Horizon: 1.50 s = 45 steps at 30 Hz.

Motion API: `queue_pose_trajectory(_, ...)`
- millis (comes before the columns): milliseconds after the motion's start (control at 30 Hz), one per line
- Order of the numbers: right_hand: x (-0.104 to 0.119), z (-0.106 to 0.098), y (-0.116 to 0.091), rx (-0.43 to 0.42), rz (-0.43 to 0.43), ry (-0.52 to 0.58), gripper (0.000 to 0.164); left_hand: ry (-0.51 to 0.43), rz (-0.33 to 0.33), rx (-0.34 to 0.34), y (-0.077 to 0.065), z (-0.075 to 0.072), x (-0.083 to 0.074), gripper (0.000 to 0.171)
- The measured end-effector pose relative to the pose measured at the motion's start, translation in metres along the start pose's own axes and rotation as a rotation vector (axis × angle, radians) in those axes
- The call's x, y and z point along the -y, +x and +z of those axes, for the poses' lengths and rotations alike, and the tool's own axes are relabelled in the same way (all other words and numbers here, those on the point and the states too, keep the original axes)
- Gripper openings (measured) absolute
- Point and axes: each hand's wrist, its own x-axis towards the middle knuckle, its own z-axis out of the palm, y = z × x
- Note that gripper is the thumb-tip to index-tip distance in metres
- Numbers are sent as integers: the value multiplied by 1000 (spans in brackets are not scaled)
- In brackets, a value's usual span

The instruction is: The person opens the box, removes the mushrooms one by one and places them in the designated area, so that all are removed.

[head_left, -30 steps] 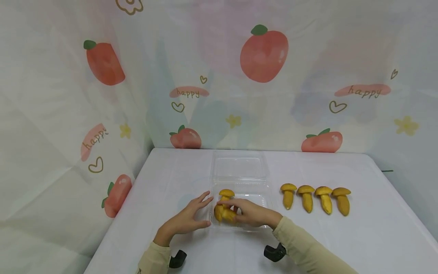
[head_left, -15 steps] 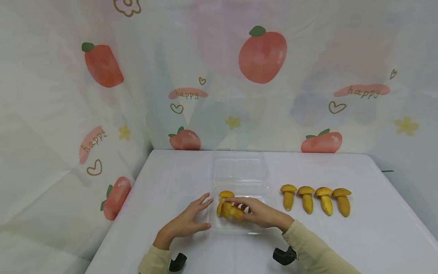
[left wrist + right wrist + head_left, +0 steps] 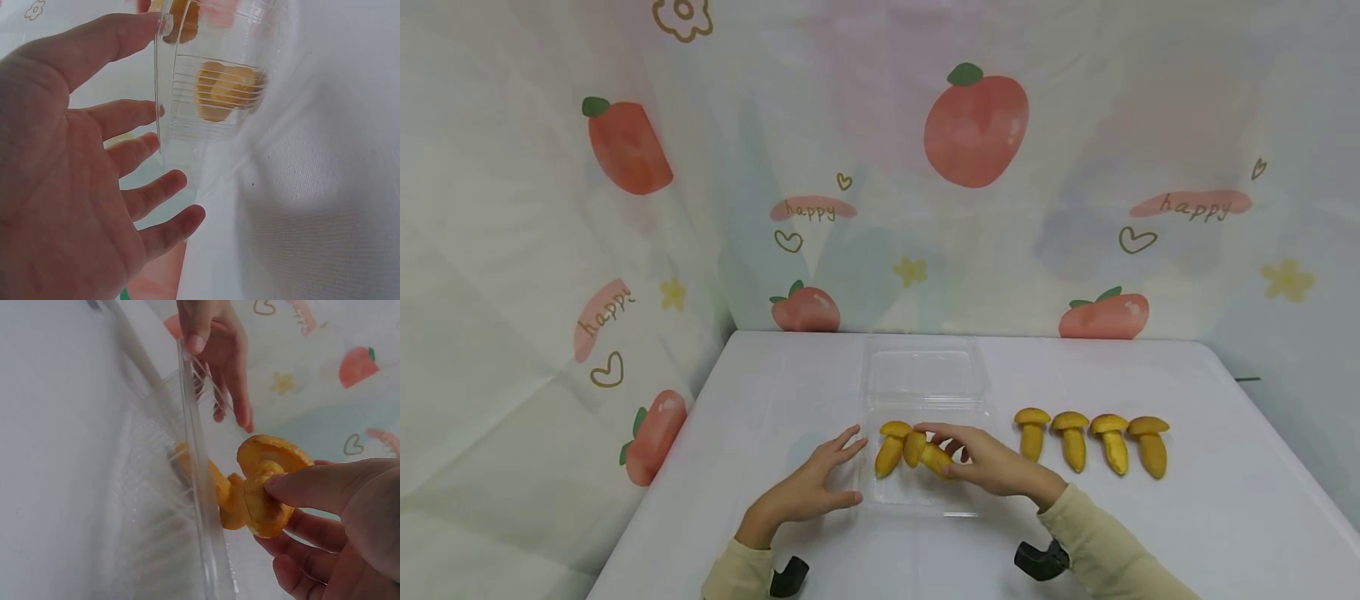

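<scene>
A clear plastic clamshell box (image 3: 917,497) lies on the white table with its lid folded back. Inside, toward its left side, rests a yellow-brown mushroom (image 3: 889,454), cap to the back. My right hand (image 3: 996,462) pinches a second mushroom (image 3: 267,490) between thumb and fingers, tilted, over the middle of the box. At the box's left wall, my left hand (image 3: 808,485) has its fingers spread and fairly straight, fingertips right at the rim. The left wrist view shows that hand (image 3: 81,162) with its palm facing the box wall and both mushrooms seen through the plastic.
To the right of the box, several similar mushrooms (image 3: 1075,442) stand in a row, caps to the back. The clear lid (image 3: 923,368) lies flat behind the box. A patterned cloth (image 3: 865,150) hangs along the table's rear edge.
My right hand has moved to the right with its mushroom, drawing away from the one lying at the left of the box. The left hand stays in place.
</scene>
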Motion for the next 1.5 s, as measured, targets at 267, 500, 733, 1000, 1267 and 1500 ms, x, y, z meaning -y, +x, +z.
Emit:
queue_pose_trajectory(267,-2,-10,-13,-87,-13,-7,57,13,-15,0,0,2,2,78)
queue_pose_trajectory(500,-4,-19,-22,-140,36,-11,59,25,-4,-8,1,2,4,78)
queue_pose_trajectory(733,-5,-25,-31,-202,68,35,59,32,7,-11,-1,2,4,78)
queue_pose_trajectory(1000,-4,-30,-39,-281,73,21,60,32,-8,-9,0,1,2,78)
queue_pose_trajectory(1267,-8,-34,-46,-357,34,16,60,27,-12,-2,0,1,1,78)
queue_pose_trajectory(1500,-12,-41,-58,-392,100,12,62,20,-17,3,0,1,1,79)
